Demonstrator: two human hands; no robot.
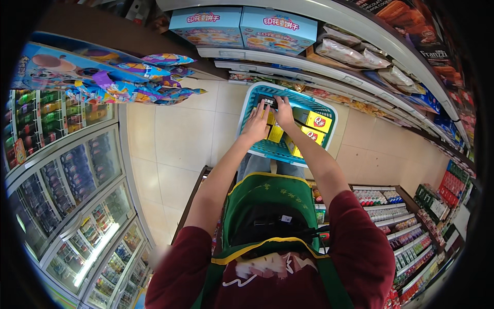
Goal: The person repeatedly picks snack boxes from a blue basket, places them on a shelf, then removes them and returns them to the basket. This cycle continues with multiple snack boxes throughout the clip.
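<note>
A teal basket with a white rim (335, 114) stands on the floor before me. Inside its far left part is a small black package (268, 101) with light print. My left hand (256, 122) reaches over the basket's left side, with its fingers closed on the package's near left edge. From the right, my right hand (283, 111) grips the package's other end. Yellow boxes (318, 121) with a red and white mark lie in the right of the basket. More yellow boxes (276, 133) show below my hands, partly hidden by them.
Shelves with two light-blue boxes (279, 30) and bagged snacks (355, 54) run along the far side. Blue and purple snack packets (139, 77) hang at the left, above glass-door drink coolers (77, 170). A green apron (270, 193) hangs from my front. Stocked shelves (396, 221) stand at right.
</note>
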